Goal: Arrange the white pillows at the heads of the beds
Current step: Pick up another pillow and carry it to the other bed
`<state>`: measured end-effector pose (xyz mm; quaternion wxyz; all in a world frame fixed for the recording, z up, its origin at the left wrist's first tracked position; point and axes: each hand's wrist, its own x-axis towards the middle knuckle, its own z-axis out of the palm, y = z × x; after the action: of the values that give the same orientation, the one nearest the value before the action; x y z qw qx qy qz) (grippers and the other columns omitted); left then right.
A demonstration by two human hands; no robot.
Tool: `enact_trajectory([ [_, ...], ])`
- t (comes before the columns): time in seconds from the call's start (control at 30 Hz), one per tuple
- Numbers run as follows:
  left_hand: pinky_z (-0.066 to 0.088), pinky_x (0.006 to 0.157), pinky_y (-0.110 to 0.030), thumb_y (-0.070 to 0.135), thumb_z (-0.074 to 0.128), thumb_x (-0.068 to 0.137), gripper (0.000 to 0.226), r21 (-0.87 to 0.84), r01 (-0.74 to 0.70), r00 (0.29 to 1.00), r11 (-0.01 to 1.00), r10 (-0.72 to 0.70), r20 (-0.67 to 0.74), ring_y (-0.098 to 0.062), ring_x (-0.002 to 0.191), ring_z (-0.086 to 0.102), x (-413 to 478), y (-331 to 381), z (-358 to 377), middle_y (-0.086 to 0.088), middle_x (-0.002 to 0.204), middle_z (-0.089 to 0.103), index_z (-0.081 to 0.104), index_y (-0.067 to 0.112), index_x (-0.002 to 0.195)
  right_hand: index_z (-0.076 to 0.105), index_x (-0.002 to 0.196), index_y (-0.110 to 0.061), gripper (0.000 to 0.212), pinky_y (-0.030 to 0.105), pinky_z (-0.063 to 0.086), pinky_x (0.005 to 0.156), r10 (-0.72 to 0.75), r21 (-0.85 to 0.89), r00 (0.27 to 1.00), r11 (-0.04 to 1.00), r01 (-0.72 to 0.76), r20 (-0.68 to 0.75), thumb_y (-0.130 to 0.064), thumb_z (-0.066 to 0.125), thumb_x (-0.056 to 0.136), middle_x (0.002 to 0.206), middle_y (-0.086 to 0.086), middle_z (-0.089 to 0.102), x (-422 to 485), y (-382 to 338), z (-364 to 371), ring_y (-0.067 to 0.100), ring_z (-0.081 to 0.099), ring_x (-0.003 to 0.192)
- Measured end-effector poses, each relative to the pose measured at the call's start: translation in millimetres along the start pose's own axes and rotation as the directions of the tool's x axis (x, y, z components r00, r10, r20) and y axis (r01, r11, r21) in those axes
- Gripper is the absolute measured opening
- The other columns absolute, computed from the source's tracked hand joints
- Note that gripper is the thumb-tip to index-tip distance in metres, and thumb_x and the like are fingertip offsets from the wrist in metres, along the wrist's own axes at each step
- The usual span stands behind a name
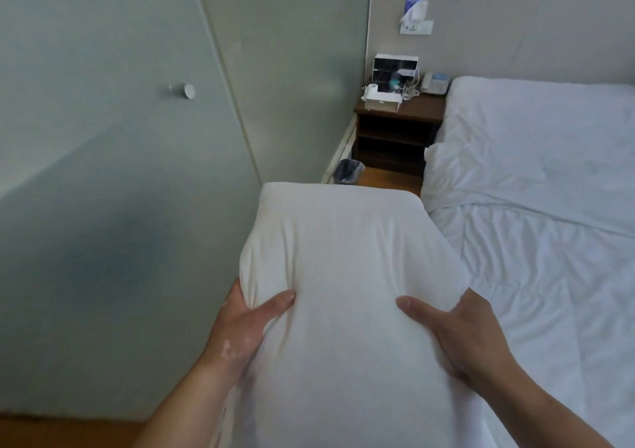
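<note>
1. My left hand [240,324] and right hand [453,331] clasp the near end of the white pillow [343,276], one on each flank, thumbs on top.
2. The pillow is held in the air in front of me, long axis pointing away, beside the bed [536,186].
3. The bed's head lies ahead and to the right, by the nightstand [398,121]; my right hand is nearer. The carry likely goes forward, then right.

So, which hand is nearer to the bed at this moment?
Right. The right hand grips the pillow on its side toward the bed, almost over the mattress edge. The left hand grips the opposite side, toward the wall.
</note>
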<state>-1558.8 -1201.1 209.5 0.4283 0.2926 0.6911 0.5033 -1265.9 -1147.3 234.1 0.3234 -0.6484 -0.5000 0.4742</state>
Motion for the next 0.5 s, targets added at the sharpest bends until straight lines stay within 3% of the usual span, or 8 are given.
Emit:
enact_trajectory([
  [0.1, 0.053, 0.080, -0.027, 0.052, 0.087, 0.041, 0.066, 0.011, 0.001, 1.000, 1.000, -0.001, 0.026, 0.000, 0.093, 0.072, 61.8, 22.9, 12.0, 0.016, 0.099, 0.078, 0.068, 0.038, 0.103, 0.075, 0.090, -0.024, 0.035, 0.026, 0.052, 0.063, 0.018, 0.022, 0.999, 1.000, -0.018, -0.036, -0.036, 0.095, 0.065, 0.073, -0.014, 0.078, 48.3, -18.4, 11.8, 0.002, 0.073, 0.069],
  [0.2, 0.054, 0.082, -0.028, 0.051, 0.087, 0.041, 0.067, 0.009, 0.001, 0.998, 1.000, -0.001, 0.067, -0.001, 0.094, 0.072, 112.9, 44.4, 29.7, 0.017, 0.101, 0.078, 0.069, 0.038, 0.104, 0.072, 0.086, -0.026, 0.032, 0.022, 0.048, 0.059, 0.029, 0.037, 0.998, 0.999, -0.027, -0.055, -0.035, 0.095, 0.066, 0.072, -0.015, 0.077, 90.8, -41.4, 12.8, -0.002, 0.071, 0.063],
  [0.3, 0.055, 0.081, -0.028, 0.051, 0.088, 0.041, 0.070, 0.032, -0.016, 0.992, 0.999, 0.012, 0.122, 0.004, 0.091, 0.073, 157.5, 64.1, 51.5, 0.022, 0.098, 0.079, 0.069, 0.040, 0.108, 0.071, 0.091, -0.028, 0.033, 0.022, 0.048, 0.060, 0.037, 0.047, 0.995, 0.998, -0.032, -0.095, -0.033, 0.094, 0.067, 0.080, -0.014, 0.077, 123.6, -57.5, 9.1, 0.000, 0.071, 0.070],
  [0.4, 0.056, 0.090, -0.035, 0.054, 0.093, 0.038, 0.087, 0.052, -0.013, 0.985, 0.999, 0.004, 0.172, -0.007, 0.100, 0.073, 201.2, 80.5, 74.7, 0.012, 0.109, 0.078, 0.068, 0.035, 0.120, 0.074, 0.096, -0.025, 0.037, 0.023, 0.050, 0.062, 0.065, 0.063, 0.987, 0.996, -0.056, -0.149, -0.034, 0.094, 0.066, 0.080, -0.013, 0.079, 155.4, -66.0, 5.7, 0.000, 0.072, 0.070],
  [0.5, 0.057, 0.090, -0.038, 0.067, 0.093, 0.027, 0.093, 0.075, -0.008, 0.978, 0.997, -0.008, 0.206, -0.012, 0.101, 0.073, 246.5, 92.7, 101.2, 0.010, 0.109, 0.078, 0.069, 0.037, 0.111, 0.076, 0.098, -0.024, 0.039, 0.024, 0.051, 0.063, 0.093, 0.073, 0.976, 0.994, -0.080, -0.199, -0.035, 0.094, 0.066, 0.078, -0.014, 0.079, 191.2, -74.3, 2.9, -0.002, 0.073, 0.068],
])
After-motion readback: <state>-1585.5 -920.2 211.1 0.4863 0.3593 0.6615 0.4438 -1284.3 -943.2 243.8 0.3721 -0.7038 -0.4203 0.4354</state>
